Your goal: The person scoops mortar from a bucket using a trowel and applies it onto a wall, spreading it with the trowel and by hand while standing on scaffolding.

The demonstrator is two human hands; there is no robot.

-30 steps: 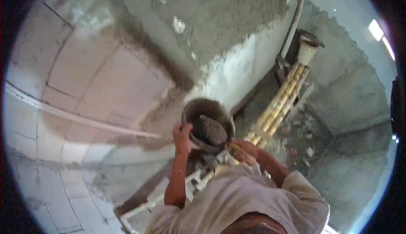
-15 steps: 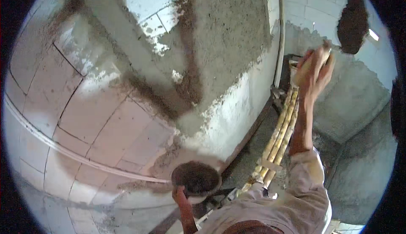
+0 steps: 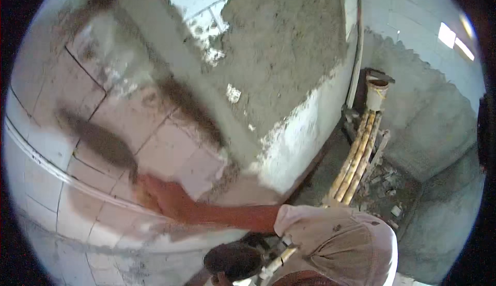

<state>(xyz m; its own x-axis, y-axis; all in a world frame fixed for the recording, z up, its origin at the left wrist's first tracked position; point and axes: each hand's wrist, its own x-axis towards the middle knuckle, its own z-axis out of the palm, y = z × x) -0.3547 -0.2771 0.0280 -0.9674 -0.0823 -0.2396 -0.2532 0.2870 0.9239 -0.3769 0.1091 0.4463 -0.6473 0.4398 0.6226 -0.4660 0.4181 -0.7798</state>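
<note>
My right hand [image 3: 160,197] is stretched across to the left, closed round the handle of a trowel [image 3: 106,144]. The dark, leaf-shaped blade is smeared by motion in front of the block wall [image 3: 160,149]; whether it touches the wall I cannot tell. Down at the lower edge my left hand [image 3: 221,279], only partly in view, grips the rim of a round dark bowl [image 3: 233,260]. The bowl's contents are too dark to make out. Grey wet-looking plaster [image 3: 289,43] coats the wall's upper part, and a smoother band [image 3: 186,74] slants down through it.
Bamboo poles [image 3: 356,156] tied together run along the right, with a bucket [image 3: 377,99] at their far end. Rubble [image 3: 390,187] lies on the floor beside them. A thin upright pole [image 3: 355,48] stands at the wall corner. A pale strip [image 3: 72,180] crosses the lower left wall.
My right hand with the trowel has swung from the far upper right to the lower left. The bowl in my left hand sits lower. The bucket's mouth has come into full view.
</note>
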